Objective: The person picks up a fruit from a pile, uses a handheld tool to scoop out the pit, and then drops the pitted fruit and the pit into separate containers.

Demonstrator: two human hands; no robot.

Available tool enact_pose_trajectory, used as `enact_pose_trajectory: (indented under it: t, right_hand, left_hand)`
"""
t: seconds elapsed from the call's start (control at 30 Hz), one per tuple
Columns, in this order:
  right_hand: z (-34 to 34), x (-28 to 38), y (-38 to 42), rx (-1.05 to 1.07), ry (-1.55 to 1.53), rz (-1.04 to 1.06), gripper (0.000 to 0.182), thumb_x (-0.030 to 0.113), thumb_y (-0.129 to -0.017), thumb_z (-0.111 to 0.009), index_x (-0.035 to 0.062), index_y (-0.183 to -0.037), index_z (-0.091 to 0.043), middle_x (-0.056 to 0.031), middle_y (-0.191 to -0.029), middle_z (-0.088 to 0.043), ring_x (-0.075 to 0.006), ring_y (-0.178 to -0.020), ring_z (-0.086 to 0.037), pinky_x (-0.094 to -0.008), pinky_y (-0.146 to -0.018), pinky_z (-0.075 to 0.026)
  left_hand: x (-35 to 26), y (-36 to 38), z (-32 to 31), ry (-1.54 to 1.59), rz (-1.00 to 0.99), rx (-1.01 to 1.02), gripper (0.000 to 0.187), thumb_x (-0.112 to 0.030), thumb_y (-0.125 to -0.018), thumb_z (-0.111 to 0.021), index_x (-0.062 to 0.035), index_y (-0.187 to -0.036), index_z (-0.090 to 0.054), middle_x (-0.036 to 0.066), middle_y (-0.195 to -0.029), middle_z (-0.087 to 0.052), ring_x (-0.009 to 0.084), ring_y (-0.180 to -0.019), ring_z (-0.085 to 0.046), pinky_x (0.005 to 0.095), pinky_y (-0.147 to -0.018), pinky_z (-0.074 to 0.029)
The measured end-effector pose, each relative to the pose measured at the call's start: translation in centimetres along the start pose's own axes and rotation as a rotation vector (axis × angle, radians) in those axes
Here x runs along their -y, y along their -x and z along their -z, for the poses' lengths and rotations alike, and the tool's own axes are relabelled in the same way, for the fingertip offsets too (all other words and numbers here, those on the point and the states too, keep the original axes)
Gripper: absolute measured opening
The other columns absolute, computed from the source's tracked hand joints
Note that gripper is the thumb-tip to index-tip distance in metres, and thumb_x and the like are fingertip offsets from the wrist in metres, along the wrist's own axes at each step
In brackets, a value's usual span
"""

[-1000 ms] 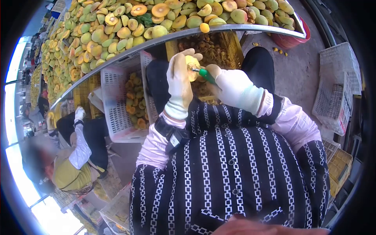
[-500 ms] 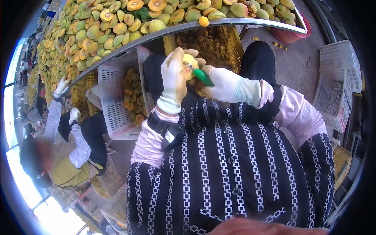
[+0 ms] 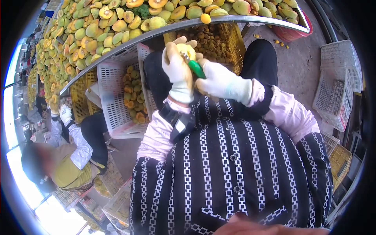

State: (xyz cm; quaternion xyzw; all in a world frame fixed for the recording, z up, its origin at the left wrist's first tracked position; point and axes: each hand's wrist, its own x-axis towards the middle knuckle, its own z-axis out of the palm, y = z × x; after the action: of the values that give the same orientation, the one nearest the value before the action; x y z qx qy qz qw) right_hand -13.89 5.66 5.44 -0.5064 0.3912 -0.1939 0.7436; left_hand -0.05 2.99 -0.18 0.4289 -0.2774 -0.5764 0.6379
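Observation:
My left hand [image 3: 177,74], in a white glove with stained fingers, cups a pale yellow peach half [image 3: 186,49] above my lap. My gloved right hand [image 3: 224,80] is closed round the green handle of a pitting knife [image 3: 196,69]. Its metal tip meets the cut side of the peach; the exact blade shape is hard to make out. Below and beyond my hands, a yellow crate [image 3: 236,47] between my knees holds many brown peach pits [image 3: 209,44].
A metal-edged table [image 3: 156,35] heaped with peach halves [image 3: 92,30] spans the front. On my left stands a white crate [image 3: 111,103] with peach halves. Beyond it sits a co-worker [image 3: 74,160] in gloves. White crates [image 3: 333,98] and a red tub [image 3: 291,33] are at right.
Both my hands have shifted slightly, and the peach is tilted with its cut side facing up more. The knife stays against it. The co-worker's hands have come down from the table edge, close together.

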Motion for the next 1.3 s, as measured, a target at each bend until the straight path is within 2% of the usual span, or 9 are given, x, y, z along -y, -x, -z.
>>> enact_pose_trajectory:
  t: [0.07, 0.13, 0.2, 0.4, 0.73, 0.9, 1.03, 1.2, 1.3]
  right_hand:
    - [1.5, -0.1, -0.6, -0.056, 0.420, 0.056, 0.026, 0.020, -0.083, -0.060, -0.0023, -0.092, -0.053, -0.0113, -0.069, -0.060, -0.0189, -0.042, -0.053, -0.0323, -0.043, -0.047]
    - [2.4, 0.9, 0.9, -0.085, 0.581, -0.152, 0.034, 0.030, -0.085, -0.061, -0.0014, -0.098, -0.055, -0.0163, -0.072, -0.064, -0.0291, -0.061, -0.066, -0.0401, -0.061, -0.053]
    - [4.7, -2.1, 0.4, -0.565, 1.149, 0.112, 0.032, 0.031, -0.087, -0.061, 0.0022, -0.101, -0.057, -0.0180, -0.074, -0.065, -0.0327, -0.068, -0.067, -0.0414, -0.062, -0.053]
    - [4.0, -1.0, 0.7, -0.538, 1.099, 0.458, 0.030, 0.031, -0.088, -0.063, 0.0071, -0.105, -0.056, -0.0156, -0.072, -0.065, -0.0343, -0.068, -0.066, -0.0418, -0.060, -0.052]
    - [0.1, -0.8, 1.4, -0.353, 1.026, 0.408, 0.033, 0.030, -0.089, -0.061, 0.0021, -0.106, -0.054, -0.0152, -0.069, -0.065, -0.0342, -0.063, -0.065, -0.0424, -0.056, -0.052]
    - [1.8, -1.3, 2.6, -0.408, 1.458, 0.423, 0.020, 0.022, -0.081, -0.064, 0.0069, -0.093, -0.056, -0.0075, -0.062, -0.064, -0.0262, -0.053, -0.064, -0.0404, -0.048, -0.050]
    - [4.1, -1.7, 2.9, -0.503, 1.486, 0.496, 0.030, 0.023, -0.080, -0.065, 0.0126, -0.108, -0.057, -0.0041, -0.071, -0.064, -0.0239, -0.062, -0.066, -0.0373, -0.058, -0.051]
    - [2.1, -0.2, 1.6, -0.392, 1.480, 0.600, 0.034, 0.024, -0.080, -0.066, 0.0157, -0.111, -0.058, -0.0035, -0.068, -0.062, -0.0240, -0.062, -0.065, -0.0384, -0.056, -0.049]
    - [3.3, -0.3, 1.7, -0.369, 1.480, 0.598, 0.033, 0.022, -0.079, -0.066, 0.0160, -0.110, -0.058, -0.0024, -0.070, -0.062, -0.0229, -0.064, -0.065, -0.0384, -0.060, -0.049]
  left_hand:
    - [1.5, -1.8, 1.5, 0.062, 0.121, -0.030, 0.048, -0.047, -0.099, -0.039, -0.0027, -0.114, -0.051, 0.020, -0.097, -0.066, 0.0284, -0.064, -0.065, 0.0369, -0.056, -0.053]
    - [2.1, -3.6, 3.1, 0.138, 0.140, -0.185, 0.050, -0.051, -0.098, -0.041, -0.0044, -0.114, -0.051, 0.018, -0.103, -0.065, 0.0295, -0.076, -0.066, 0.0347, -0.059, -0.054]
    - [1.3, -3.7, 3.6, 0.062, 0.078, -0.052, 0.053, -0.053, -0.097, -0.043, -0.0038, -0.115, -0.053, 0.019, -0.109, -0.063, 0.0323, -0.083, -0.067, 0.0345, -0.067, -0.057]
    - [-0.8, -1.2, 1.5, 0.190, 0.128, 0.184, 0.055, -0.050, -0.100, -0.038, -0.0032, -0.126, -0.052, 0.019, -0.114, -0.063, 0.0284, -0.098, -0.064, 0.0343, -0.078, -0.057]
    - [-2.0, 1.5, 0.9, -0.118, -0.048, 0.179, 0.059, -0.048, -0.103, -0.028, 0.0021, -0.115, -0.057, 0.020, -0.112, -0.064, 0.0282, -0.094, -0.065, 0.0364, -0.079, -0.055]
    - [-2.7, -0.5, 3.1, 0.029, 0.297, 0.119, 0.068, -0.057, -0.095, -0.031, 0.0011, -0.111, -0.062, 0.017, -0.097, -0.070, 0.0253, -0.063, -0.067, 0.0261, -0.050, -0.051]
    - [-3.2, -0.6, 3.7, 0.009, 0.347, 0.163, 0.068, -0.057, -0.096, -0.031, 0.0022, -0.111, -0.062, 0.020, -0.097, -0.069, 0.0249, -0.068, -0.068, 0.0259, -0.054, -0.053]
    - [-2.7, 0.6, 0.3, 0.023, 0.256, 0.024, 0.067, -0.055, -0.099, -0.027, 0.0015, -0.103, -0.063, 0.014, -0.087, -0.070, 0.0220, -0.060, -0.066, 0.0245, -0.049, -0.049]
    - [-3.7, 0.1, 2.8, -0.025, 0.329, 0.150, 0.068, -0.052, -0.099, -0.029, 0.0074, -0.109, -0.061, 0.021, -0.094, -0.068, 0.0258, -0.067, -0.066, 0.0232, -0.050, -0.048]
